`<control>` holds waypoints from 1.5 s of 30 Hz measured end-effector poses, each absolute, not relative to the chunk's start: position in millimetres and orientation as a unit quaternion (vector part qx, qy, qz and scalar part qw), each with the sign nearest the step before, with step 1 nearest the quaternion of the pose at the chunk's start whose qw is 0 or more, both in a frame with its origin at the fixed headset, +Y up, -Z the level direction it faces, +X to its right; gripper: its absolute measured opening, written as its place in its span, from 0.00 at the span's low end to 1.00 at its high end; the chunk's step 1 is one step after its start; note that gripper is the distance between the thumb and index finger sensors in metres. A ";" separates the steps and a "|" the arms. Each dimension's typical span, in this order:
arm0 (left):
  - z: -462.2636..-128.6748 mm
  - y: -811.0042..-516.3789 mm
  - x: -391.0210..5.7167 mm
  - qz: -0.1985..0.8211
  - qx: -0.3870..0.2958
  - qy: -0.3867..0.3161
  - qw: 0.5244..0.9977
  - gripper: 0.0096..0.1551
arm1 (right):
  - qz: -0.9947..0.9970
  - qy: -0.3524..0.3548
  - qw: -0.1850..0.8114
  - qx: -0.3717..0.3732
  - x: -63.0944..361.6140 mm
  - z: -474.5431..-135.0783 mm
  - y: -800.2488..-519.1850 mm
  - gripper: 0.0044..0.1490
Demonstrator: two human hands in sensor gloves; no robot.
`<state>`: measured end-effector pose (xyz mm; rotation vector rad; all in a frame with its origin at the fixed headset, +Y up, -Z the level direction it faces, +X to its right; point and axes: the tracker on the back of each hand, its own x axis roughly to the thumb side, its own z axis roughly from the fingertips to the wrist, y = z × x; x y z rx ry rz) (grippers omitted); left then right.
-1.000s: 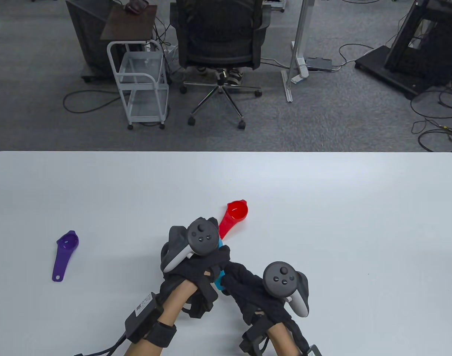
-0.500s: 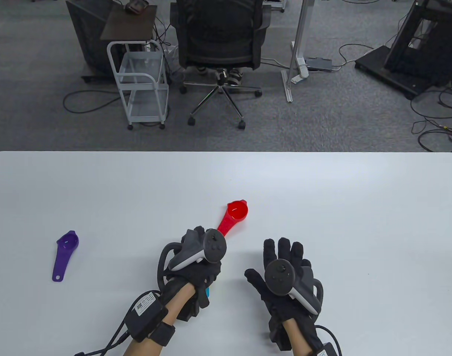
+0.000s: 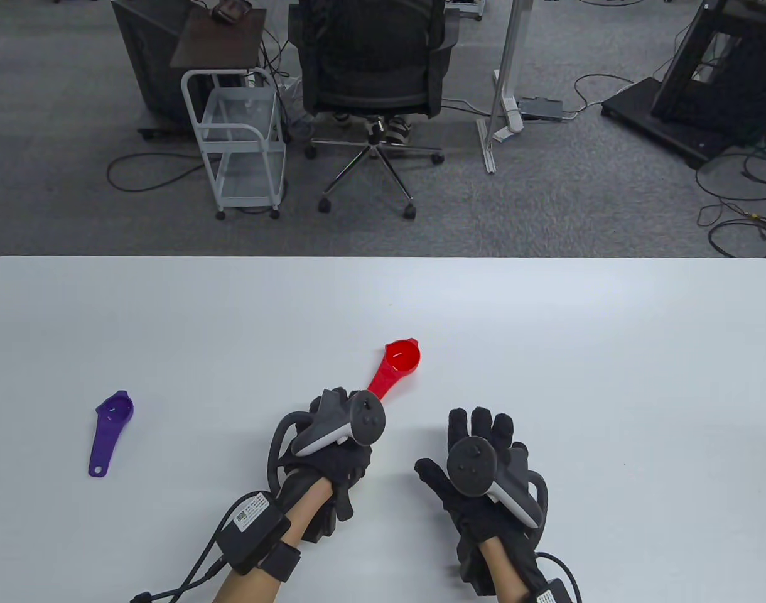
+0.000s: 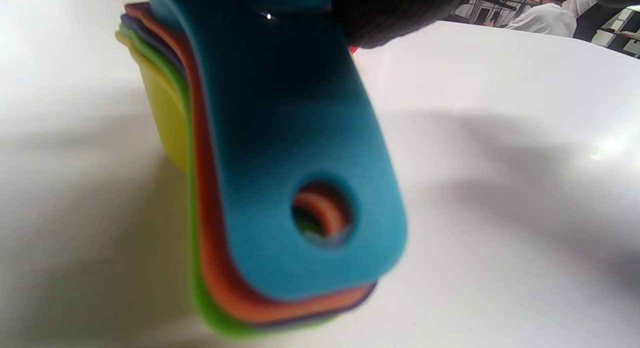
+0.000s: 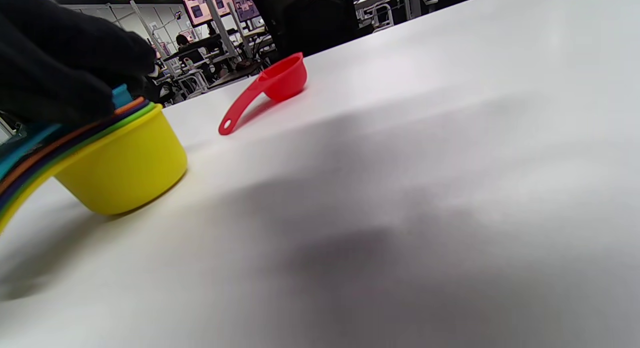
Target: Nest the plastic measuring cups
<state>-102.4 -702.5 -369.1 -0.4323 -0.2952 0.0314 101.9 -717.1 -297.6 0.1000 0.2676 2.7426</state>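
The left hand (image 3: pixel 333 452) grips the nested stack (image 5: pixel 115 158) on the bench (image 3: pixel 546 326), yellow cup at the bottom. The stack looks tipped, so it might tumble if that grip loosens. The right hand (image 3: pixel 483 465) lies flat, fingers spread, holding nothing. The red cup (image 3: pixel 399 364) waits at 1 o'clock from the left hand, the purple cup (image 3: pixel 111 430) well off at 9 o'clock.

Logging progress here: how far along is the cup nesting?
Done: a nested stack, yellow outermost, blue on top. In hand: the left hand rests on that stack; the right hand lies open and empty. Left: the red cup and purple cup, both loose on the table.
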 end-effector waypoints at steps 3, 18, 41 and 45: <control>-370.6 -704.2 -102.7 0.024 -0.224 -0.145 0.964 0.49 | 0.976 0.100 0.191 0.034 102.6 -298.0 -717.7 0.60; -360.4 -682.9 -114.0 0.028 -0.163 -0.178 0.970 0.58 | 0.974 0.114 0.190 0.037 101.6 -297.3 -717.1 0.60; -312.8 -681.6 -258.6 0.025 -0.054 -0.093 0.994 0.55 | 0.989 0.011 0.139 0.050 65.0 -331.7 -705.7 0.50; -312.1 -686.3 -258.1 0.005 -0.064 -0.087 0.994 0.55 | 0.992 0.052 0.110 0.028 44.2 -373.5 -699.6 0.48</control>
